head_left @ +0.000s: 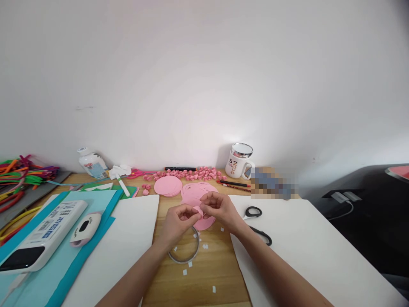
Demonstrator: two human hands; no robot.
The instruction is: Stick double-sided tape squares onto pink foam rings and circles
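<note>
Both hands meet over the middle of the bench (204, 281). The left hand (179, 221) and right hand (220, 209) each pinch the edge of a pink paper piece (202, 219) between thumb and fingertips, grips narrow and closed on it. A tape ring (184, 251) lies just under the left wrist; scissors (257, 221) lie beside the right forearm on white sheet (313, 247). Pink discs (168, 186) sit just behind, a mug (239, 161) by the wall.
</note>
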